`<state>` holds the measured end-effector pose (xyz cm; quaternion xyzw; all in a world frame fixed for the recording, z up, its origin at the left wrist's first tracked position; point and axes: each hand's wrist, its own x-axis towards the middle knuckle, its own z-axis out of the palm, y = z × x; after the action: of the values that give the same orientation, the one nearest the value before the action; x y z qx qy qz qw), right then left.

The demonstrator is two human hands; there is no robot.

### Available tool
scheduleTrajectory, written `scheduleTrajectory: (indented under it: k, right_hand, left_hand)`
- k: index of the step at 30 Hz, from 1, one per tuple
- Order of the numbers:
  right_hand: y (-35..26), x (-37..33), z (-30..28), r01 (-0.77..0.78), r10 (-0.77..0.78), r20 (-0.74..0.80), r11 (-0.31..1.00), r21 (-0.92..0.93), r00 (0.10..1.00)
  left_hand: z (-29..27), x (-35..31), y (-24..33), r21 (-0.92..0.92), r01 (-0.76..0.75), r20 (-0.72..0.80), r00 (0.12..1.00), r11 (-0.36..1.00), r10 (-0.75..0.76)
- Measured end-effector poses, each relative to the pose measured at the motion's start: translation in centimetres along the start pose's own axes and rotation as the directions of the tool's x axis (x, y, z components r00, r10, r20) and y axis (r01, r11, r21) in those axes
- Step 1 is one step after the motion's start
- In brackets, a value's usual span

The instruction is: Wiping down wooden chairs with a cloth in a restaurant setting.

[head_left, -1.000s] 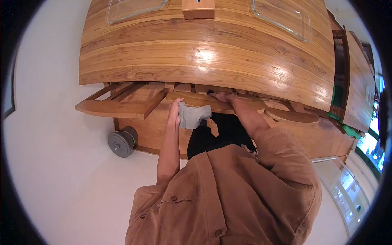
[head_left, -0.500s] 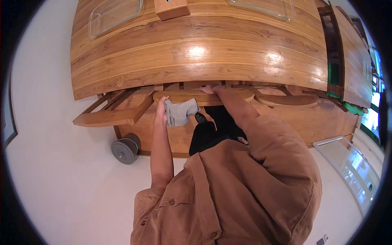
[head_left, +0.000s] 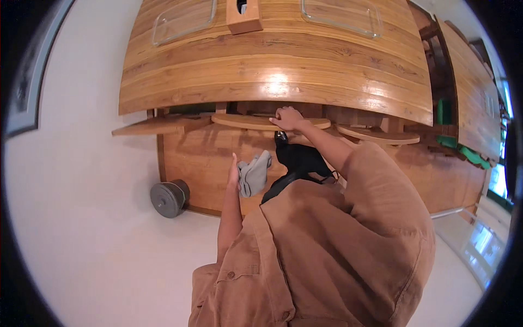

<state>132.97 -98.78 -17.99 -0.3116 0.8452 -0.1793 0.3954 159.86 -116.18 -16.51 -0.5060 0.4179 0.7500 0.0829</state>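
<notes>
A folded grey cloth (head_left: pixel 254 173) hangs from my left hand (head_left: pixel 234 173), which is closed on its edge, low and apart from the chairs. My right hand (head_left: pixel 289 119) rests on the curved top rail of the middle wooden chair (head_left: pixel 248 121), its fingers bent over the wood. This chair stands close against the near edge of the wooden table (head_left: pixel 229 82). Most of the chair below its rail is hidden.
More wooden chairs stand to the left (head_left: pixel 163 127) and right (head_left: pixel 378 134). On the table are a wooden tissue box (head_left: pixel 245 24) and two clear glass panels or trays (head_left: pixel 185 22). A dark grey lidded bucket (head_left: pixel 169 199) stands on the floor at left.
My left hand has come off the chair and moved down toward me with the cloth. The middle chair sits closer under the table, and my right hand now shows on top of its rail.
</notes>
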Motion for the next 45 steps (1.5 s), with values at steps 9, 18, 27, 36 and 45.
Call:
scheduleTrajectory:
  k: [9,18,27,36,45]
  right_hand:
    - [2.9,-18.1,3.3,0.330,-0.366,-0.475,0.930,-0.161,0.800]
    - [17.8,-27.6,-4.9,-0.059,-0.025,-0.405,0.979,-0.194,0.914]
    - [34.9,-26.4,-10.3,-0.315,0.311,0.110,0.949,0.019,0.944]
    - [42.9,-20.5,-9.0,-0.313,0.246,0.437,0.946,0.086,0.865]
    - [39.8,-18.0,-7.3,-0.165,0.086,0.547,0.981,0.098,0.833]
  left_hand:
    - [1.3,-8.3,-13.7,-0.514,0.229,0.158,0.973,0.827,-0.171]
    - [9.9,-10.1,-22.1,-0.495,0.101,0.101,0.993,0.863,-0.059]
    - [27.9,-9.4,-18.9,-0.280,-0.053,-0.061,0.997,0.958,0.037]
    - [44.6,-5.6,-14.5,0.396,-0.005,-0.346,0.926,0.918,0.154]
    - [43.6,1.1,-14.4,-0.006,-0.012,-0.284,0.959,1.000,0.010]
